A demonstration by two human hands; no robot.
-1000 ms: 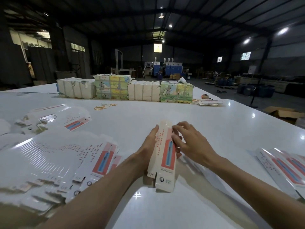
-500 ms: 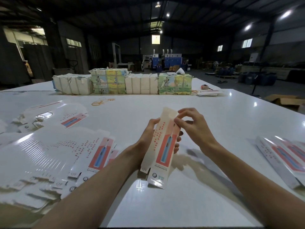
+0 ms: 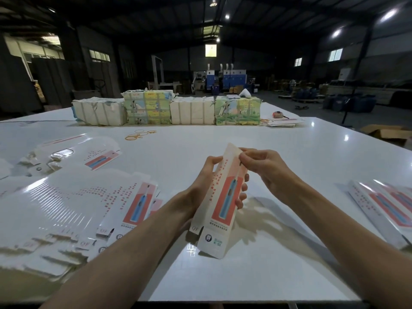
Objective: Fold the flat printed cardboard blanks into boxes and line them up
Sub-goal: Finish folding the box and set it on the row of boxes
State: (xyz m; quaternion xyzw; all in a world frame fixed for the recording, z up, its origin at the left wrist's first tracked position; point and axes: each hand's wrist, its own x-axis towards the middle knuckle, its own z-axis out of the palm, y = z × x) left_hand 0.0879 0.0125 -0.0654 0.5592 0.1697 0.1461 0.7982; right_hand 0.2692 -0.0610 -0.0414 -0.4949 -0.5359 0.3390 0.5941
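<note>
I hold one box [image 3: 224, 204] up above the table [image 3: 223, 139], right in the middle in front of me. It stands almost upright and leans a little, with its top end pointing to one o'clock. My left hand [image 3: 201, 185] wraps round its middle from behind. The thumb is on the nine o'clock side and the fingers [image 3: 244, 189] peek out on the three o'clock side. I hold it this way so the box has a tube shape and does not go flat.

My right hand [image 3: 267, 170] pinches the top flap [image 3: 231, 150] with thumb and fingertips. I think that is so I can bend the flap over and tuck it in. The bottom end looks open, with its flaps hanging loose, so I guess that end needs closing too.

The pile of flat blanks [image 3: 78, 204] lies at nine o'clock, close to my left arm, so the next one is easy to grab. At three o'clock, more printed pieces [image 3: 383, 204] lie side by side near the table edge. That may be the line of done ones, but I cannot tell if they are folded. Far off at twelve o'clock sit wrapped bundles [image 3: 169, 110], with rubber bands [image 3: 140, 134] just in front of them.
</note>
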